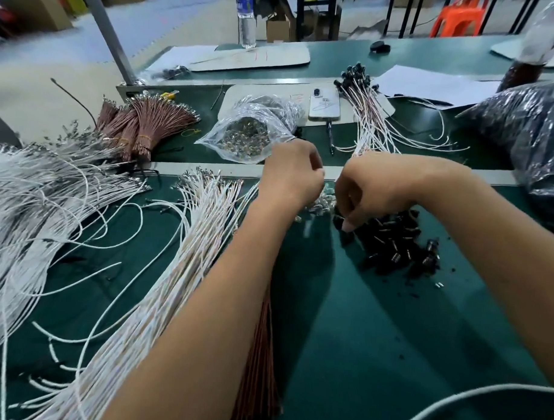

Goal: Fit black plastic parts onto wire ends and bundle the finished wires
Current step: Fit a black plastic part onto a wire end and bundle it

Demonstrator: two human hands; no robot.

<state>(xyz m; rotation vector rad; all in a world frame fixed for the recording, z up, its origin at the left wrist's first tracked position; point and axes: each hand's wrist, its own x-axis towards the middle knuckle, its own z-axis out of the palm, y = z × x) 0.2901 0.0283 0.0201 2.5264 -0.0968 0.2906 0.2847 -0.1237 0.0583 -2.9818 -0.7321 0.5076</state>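
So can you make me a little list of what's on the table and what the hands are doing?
left hand: fingers curled; what it holds is hidden
right hand: fingertips down in the pile of black parts, picking
loose white wires: fanned out under the left arm
wires with black ends: lying behind the hands
brown wire bundles: tied, far left
clear bag: open, small metal bits inside
phone: lying flat beside the bag
table: green mat

Right hand (372, 189) fingers (350, 223) touch black parts (394, 242).
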